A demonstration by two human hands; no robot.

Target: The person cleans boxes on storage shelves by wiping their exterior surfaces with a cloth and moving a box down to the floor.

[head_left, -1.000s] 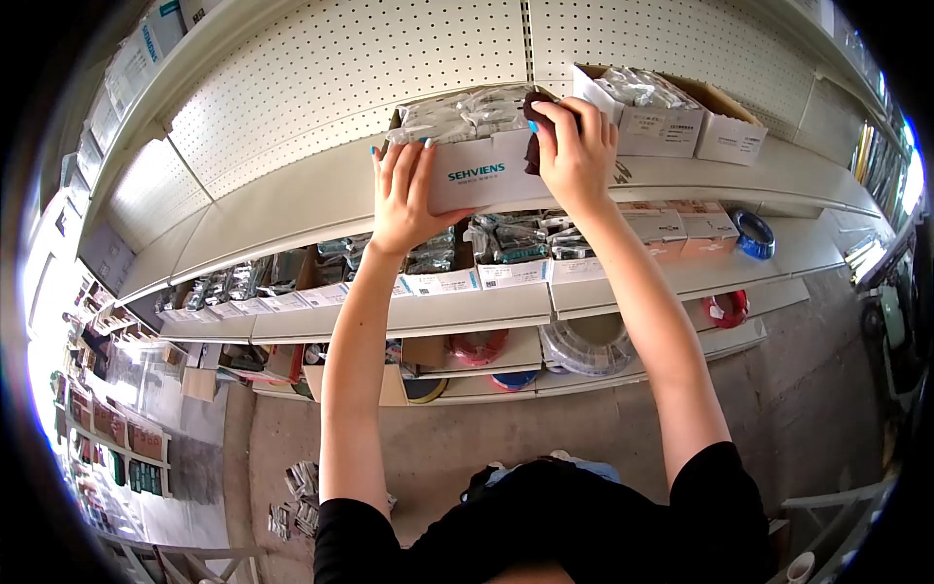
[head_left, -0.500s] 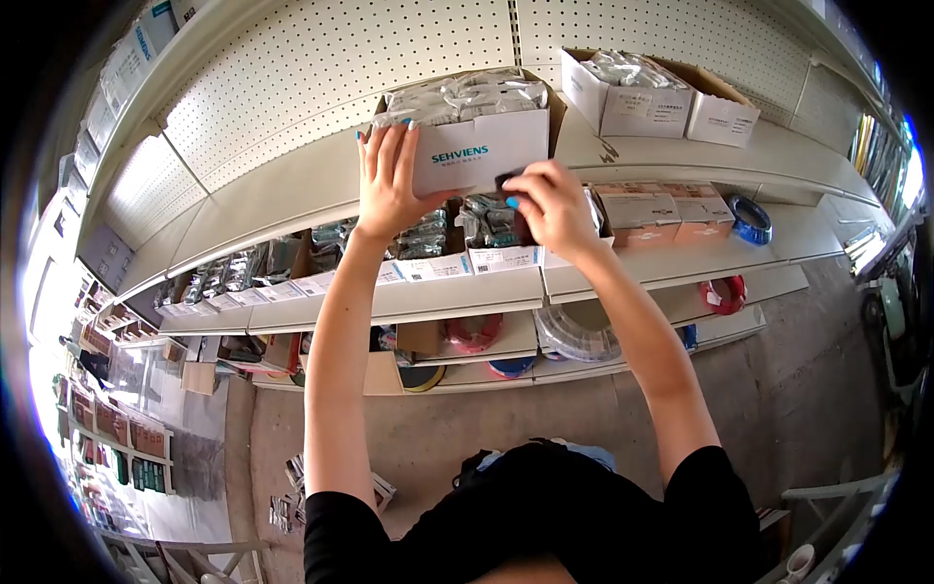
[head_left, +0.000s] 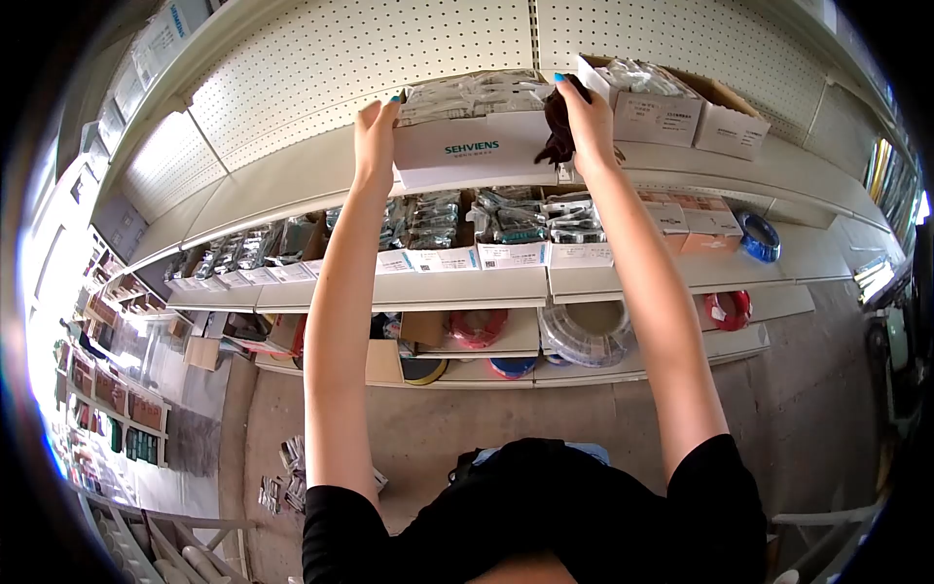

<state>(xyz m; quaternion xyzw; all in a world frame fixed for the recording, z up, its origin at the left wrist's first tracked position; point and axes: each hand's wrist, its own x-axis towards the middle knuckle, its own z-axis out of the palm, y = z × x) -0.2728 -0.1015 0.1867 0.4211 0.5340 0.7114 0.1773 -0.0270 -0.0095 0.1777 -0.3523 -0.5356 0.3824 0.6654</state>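
A white cardboard box with green "SEHVIENS" lettering sits on the upper shelf, filled with clear plastic packets. My left hand grips its left end, thumb and fingers around the side wall. At the opposite end, my right hand is closed on a crumpled dark brown cloth, which hangs against the box's right side. Whether the right fingers also grip the box wall is hidden.
Two more open boxes stand to the right on the same shelf. Below is a row of small boxes with packets, plus brown cartons and a blue coil. Wire coils lie lower. Loose packets are on the floor.
My right hand has moved from the box's front up to its right end, with the dark cloth. My left hand has shifted from the front left corner to the left side.
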